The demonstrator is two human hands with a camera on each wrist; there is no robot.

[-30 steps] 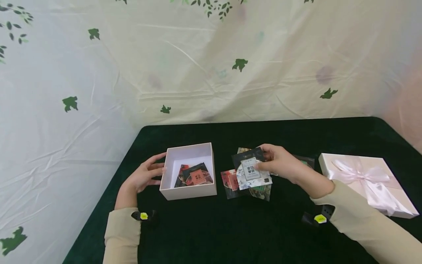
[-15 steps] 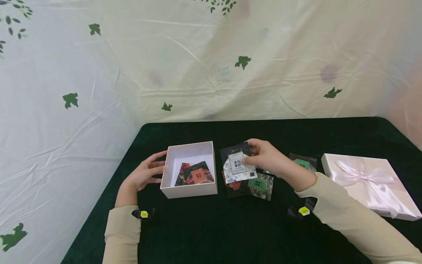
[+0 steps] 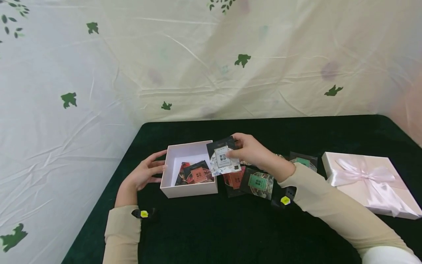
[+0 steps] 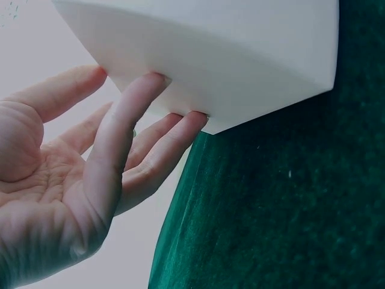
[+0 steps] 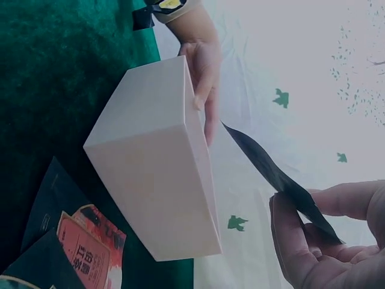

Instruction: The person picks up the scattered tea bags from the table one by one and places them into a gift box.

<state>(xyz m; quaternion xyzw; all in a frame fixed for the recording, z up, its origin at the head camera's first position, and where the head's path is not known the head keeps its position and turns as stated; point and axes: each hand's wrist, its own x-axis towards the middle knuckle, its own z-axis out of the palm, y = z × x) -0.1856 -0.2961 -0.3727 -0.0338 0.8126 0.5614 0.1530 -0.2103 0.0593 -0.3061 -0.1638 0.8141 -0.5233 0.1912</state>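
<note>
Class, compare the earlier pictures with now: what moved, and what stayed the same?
The right hand has carried the white-labelled packet leftward; it now overlaps the right rim of the box in the head view, and more of the green-labelled packet shows. Nothing was newly gripped or let go. The left hand still touches the box's left side; the packets inside and the bow-topped lid stayed put.

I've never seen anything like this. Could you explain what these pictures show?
No machine here: a person works bare-handed. The wide view comes from a camera worn on the head; the two closer ones are filmed from the wrists. The left hand rests its fingers against an open box with printed packets inside. The right hand pinches another packet, held up near the box. More packets lie on the green table, left of a pink lid or box with a ribbon bow.
</note>
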